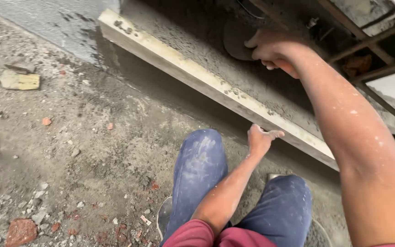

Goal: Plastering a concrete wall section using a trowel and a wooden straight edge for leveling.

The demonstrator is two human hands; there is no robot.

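Note:
My right hand (270,50) is closed on a round, mortar-covered float (235,40) and presses it flat onto wet grey mortar (206,41) on a step. My left hand (260,138) rests with fingers spread against the pale wooden board (184,68) that runs along the step's front edge. My knees in dusty blue trousers (200,169) are bent below, and I crouch close to the board.
A trowel with a yellowish block (19,81) lies on the rubble-strewn ground at the left. Brick fragments (20,231) and small stones are scattered about. Rusty metal bars (371,41) cross at the upper right. A grey plastered wall (56,20) stands at the top left.

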